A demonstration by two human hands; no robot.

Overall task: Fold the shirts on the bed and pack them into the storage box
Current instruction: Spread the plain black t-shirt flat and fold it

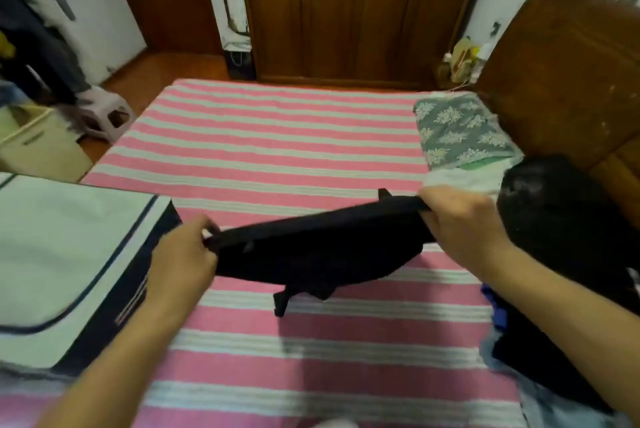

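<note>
A: State the position of the black shirt (pixel 318 247).

B: It hangs above the striped bed (pixel 277 136), stretched between both hands. Its long axis runs from 8 o'clock at the left hand (pixel 183 254) to 2 o'clock at the right hand (pixel 460 223). Loose cloth droops below the taut top edge.

A: State the fingers.

B: On each hand the fingers are curled and pinching one end of the top edge. Neither end is free.

A: Locate the storage box (pixel 69 264).

B: It sits on the bed at 9 o'clock of the shirt, just beside the left hand, lid apparently shut. The left hand is the nearer one. A dark clothes pile (pixel 561 219) lies at 3 o'clock, beside the right hand.

A: Consequence for the next move?

B: Probably the shirt goes down flat at 6 o'clock for folding; packing then travels toward 9 o'clock
</note>
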